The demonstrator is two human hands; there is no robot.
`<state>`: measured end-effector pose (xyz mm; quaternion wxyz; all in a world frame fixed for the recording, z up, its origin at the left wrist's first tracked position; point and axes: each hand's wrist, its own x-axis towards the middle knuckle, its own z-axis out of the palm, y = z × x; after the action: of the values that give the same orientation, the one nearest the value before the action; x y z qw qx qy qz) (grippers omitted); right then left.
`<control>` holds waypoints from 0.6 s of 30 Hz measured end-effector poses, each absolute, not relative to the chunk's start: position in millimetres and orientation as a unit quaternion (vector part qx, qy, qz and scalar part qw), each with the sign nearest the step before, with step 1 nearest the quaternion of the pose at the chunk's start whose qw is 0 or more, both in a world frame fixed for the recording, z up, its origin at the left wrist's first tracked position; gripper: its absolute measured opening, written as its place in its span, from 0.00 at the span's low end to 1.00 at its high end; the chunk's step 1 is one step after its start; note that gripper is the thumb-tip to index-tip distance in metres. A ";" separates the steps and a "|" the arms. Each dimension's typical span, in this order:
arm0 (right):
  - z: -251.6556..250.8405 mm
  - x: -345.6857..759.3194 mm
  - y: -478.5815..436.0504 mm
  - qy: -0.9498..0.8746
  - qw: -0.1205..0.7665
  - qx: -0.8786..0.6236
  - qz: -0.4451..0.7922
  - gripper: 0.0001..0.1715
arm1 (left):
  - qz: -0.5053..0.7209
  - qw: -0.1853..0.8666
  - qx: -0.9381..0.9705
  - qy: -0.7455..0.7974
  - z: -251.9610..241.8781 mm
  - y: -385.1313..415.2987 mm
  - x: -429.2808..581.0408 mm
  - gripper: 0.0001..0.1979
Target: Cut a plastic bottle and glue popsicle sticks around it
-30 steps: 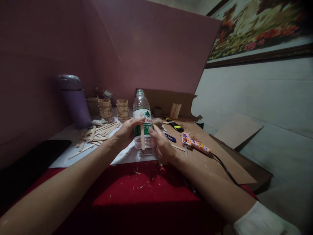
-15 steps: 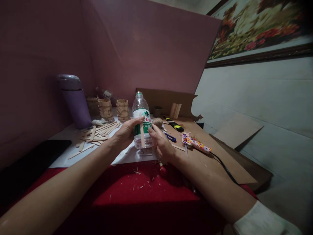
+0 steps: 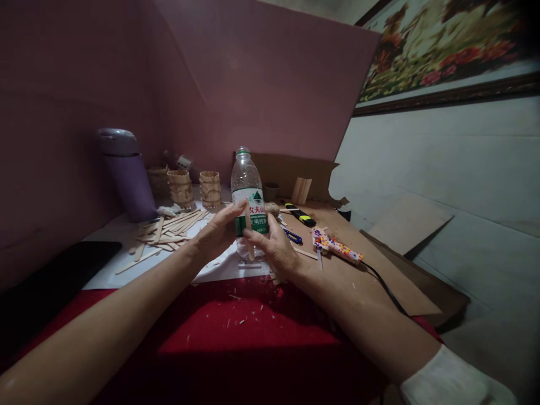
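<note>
A clear plastic water bottle with a green and white label stands nearly upright between my two hands, its neck uncapped. My left hand is wrapped round its left side, the thumb lying across the label. From the right, my right hand grips the lower part, with its thumb over the front. A flat wooden craft stick runs upright along the front of the bottle, under both thumbs. The fingers behind the bottle are hidden.
Loose craft sticks lie on white paper at left, near a purple tumbler. Small stick-covered cups stand behind. On cardboard at right are a patterned glue gun with a cord, a black-yellow cutter and a blue cutter.
The bottle has risen slightly and turned a little, showing more of its label. My right thumb has slid left and down onto the stick.
</note>
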<state>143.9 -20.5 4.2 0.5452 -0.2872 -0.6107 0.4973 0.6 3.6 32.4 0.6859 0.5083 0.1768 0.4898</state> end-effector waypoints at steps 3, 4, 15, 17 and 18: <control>6.9 143.3 -23.5 -0.618 0.546 -0.288 0.486 0.35 | 0.506 0.671 0.507 0.192 32.4 3.5 1.4 0.17; 7.8 143.1 -24.4 -0.624 0.549 -0.287 0.477 0.36 | 0.512 0.665 0.507 0.195 32.3 3.5 1.6 0.18; 12.6 141.4 -27.4 -0.645 0.559 -0.273 0.444 0.41 | 0.535 0.637 0.517 0.200 32.3 4.0 2.5 0.24; 12.6 141.3 -27.0 -0.649 0.561 -0.265 0.441 0.40 | 0.544 0.634 0.508 0.211 32.4 4.2 3.8 0.23; 11.9 141.5 -26.5 -0.653 0.559 -0.262 0.438 0.39 | 0.549 0.632 0.502 0.218 32.6 4.6 4.1 0.23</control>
<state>141.5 -26.5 11.9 0.5592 -0.2619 -0.6532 0.4383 4.1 4.6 32.6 0.6323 0.5020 0.2176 0.5485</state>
